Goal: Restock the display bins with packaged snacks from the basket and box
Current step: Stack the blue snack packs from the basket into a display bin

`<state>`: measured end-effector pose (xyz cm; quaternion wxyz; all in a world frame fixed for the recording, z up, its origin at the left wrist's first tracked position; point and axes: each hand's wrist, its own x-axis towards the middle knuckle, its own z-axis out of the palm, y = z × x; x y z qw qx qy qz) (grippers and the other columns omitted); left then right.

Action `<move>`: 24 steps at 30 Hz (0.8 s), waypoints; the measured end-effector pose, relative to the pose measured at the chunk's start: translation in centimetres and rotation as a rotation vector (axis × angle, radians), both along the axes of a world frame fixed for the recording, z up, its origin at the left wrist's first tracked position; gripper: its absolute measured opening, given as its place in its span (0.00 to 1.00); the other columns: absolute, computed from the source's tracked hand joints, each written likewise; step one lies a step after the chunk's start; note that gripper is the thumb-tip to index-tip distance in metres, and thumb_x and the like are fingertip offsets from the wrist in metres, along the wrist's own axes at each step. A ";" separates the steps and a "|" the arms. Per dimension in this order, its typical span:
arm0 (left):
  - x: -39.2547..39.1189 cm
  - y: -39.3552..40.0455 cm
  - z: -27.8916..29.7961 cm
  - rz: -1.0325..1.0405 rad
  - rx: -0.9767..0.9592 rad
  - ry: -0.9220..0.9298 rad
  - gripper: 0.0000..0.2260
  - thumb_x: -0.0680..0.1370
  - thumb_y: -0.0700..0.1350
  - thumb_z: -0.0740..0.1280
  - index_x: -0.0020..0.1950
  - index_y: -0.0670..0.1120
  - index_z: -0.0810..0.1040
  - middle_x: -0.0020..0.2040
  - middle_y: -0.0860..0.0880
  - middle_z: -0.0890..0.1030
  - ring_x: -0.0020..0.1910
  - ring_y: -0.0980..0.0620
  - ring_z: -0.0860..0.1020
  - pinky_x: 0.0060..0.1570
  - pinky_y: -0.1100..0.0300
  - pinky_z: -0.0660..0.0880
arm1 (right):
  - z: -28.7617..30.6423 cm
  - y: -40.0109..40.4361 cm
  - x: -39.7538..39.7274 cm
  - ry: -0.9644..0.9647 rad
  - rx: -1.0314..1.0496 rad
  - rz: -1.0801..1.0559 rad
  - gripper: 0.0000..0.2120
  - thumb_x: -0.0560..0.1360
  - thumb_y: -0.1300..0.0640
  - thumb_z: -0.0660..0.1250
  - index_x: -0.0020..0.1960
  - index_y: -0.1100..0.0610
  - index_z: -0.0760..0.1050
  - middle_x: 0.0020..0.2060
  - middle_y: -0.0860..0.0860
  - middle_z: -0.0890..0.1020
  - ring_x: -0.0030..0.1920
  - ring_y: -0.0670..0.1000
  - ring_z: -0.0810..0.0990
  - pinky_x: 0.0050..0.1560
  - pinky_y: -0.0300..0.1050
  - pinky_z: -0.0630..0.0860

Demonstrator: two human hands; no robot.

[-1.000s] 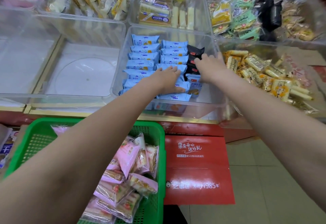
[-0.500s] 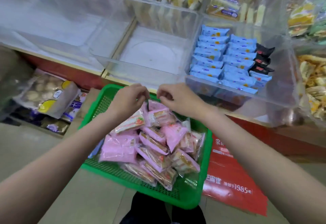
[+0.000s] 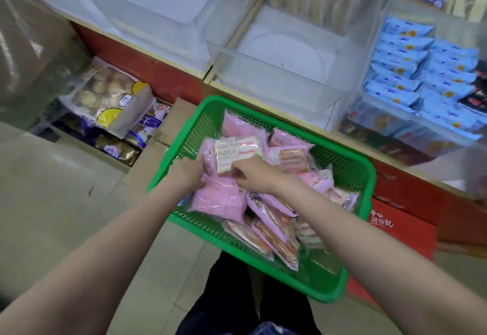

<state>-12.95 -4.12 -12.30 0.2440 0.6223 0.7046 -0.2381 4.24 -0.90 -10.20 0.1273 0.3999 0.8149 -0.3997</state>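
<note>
Both hands – L (image 3: 188, 174), R (image 3: 254, 176) – grip pink snack pkts (image 3: 232, 151) in basket (image 3: 342, 279).

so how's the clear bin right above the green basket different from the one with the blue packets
The clear bin above the green basket holds no packets; its bare floor shows. The bin with the blue packets is stocked with neat rows of blue packets, plus dark packets at its right edge. The first sits directly behind the green basket; the second stands to its right. Both are clear plastic bins on the same shelf.
</note>
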 end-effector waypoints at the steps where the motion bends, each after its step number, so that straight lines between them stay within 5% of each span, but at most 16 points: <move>1: 0.1 0.3 0.3 -0.022 0.021 0.032 0.20 0.76 0.46 0.66 0.65 0.44 0.66 0.60 0.39 0.74 0.60 0.40 0.74 0.57 0.51 0.70 | -0.4 -0.1 0.1 -0.006 -0.024 -0.023 0.10 0.76 0.65 0.61 0.55 0.63 0.74 0.53 0.58 0.79 0.52 0.56 0.78 0.55 0.51 0.75; 6: -0.8 2.2 3.1 -0.013 -0.085 -0.100 0.15 0.74 0.44 0.69 0.59 0.44 0.71 0.50 0.46 0.75 0.56 0.45 0.74 0.50 0.57 0.69 | -0.5 -0.3 0.1 0.123 -0.194 -0.223 0.09 0.76 0.65 0.64 0.56 0.64 0.75 0.52 0.57 0.80 0.49 0.54 0.79 0.53 0.47 0.77; 9: -0.7 3.7 5.9 0.150 -0.152 -0.535 0.11 0.72 0.41 0.71 0.47 0.48 0.69 0.43 0.49 0.74 0.42 0.51 0.73 0.39 0.62 0.68 | 1.5 0.3 0.5 0.432 -0.594 -0.526 0.11 0.77 0.65 0.64 0.59 0.64 0.72 0.50 0.59 0.79 0.42 0.51 0.79 0.48 0.44 0.78; 12: 1.4 5.0 9.1 0.305 -0.250 -0.972 0.12 0.73 0.33 0.68 0.46 0.47 0.69 0.41 0.48 0.75 0.38 0.54 0.75 0.34 0.69 0.72 | 3.9 1.5 2.6 0.557 -0.825 -0.652 0.09 0.77 0.57 0.65 0.56 0.54 0.71 0.45 0.52 0.78 0.36 0.48 0.76 0.37 0.39 0.73; 15: 4.9 6.4 10.3 0.410 -0.252 -1.228 0.12 0.72 0.34 0.70 0.47 0.47 0.71 0.45 0.45 0.77 0.41 0.53 0.78 0.43 0.65 0.77 | 5.9 2.8 6.1 0.531 -0.733 -0.649 0.16 0.70 0.56 0.72 0.55 0.55 0.71 0.42 0.54 0.75 0.38 0.51 0.71 0.33 0.41 0.64; 19: 10.6 8.6 11.8 0.614 -0.291 -1.546 0.12 0.72 0.51 0.63 0.53 0.48 0.74 0.48 0.48 0.80 0.42 0.53 0.80 0.45 0.62 0.78 | 9.8 3.9 13.3 0.729 -0.657 -0.779 0.10 0.70 0.64 0.70 0.49 0.56 0.73 0.37 0.51 0.78 0.31 0.45 0.75 0.28 0.34 0.70; 24: 18.7 10.2 13.7 0.522 -0.503 -1.499 0.14 0.80 0.52 0.54 0.57 0.48 0.75 0.52 0.46 0.81 0.45 0.49 0.82 0.43 0.60 0.80 | 13.4 4.4 23.2 1.155 -0.608 -0.928 0.29 0.56 0.70 0.73 0.53 0.52 0.72 0.41 0.51 0.82 0.36 0.49 0.81 0.38 0.41 0.80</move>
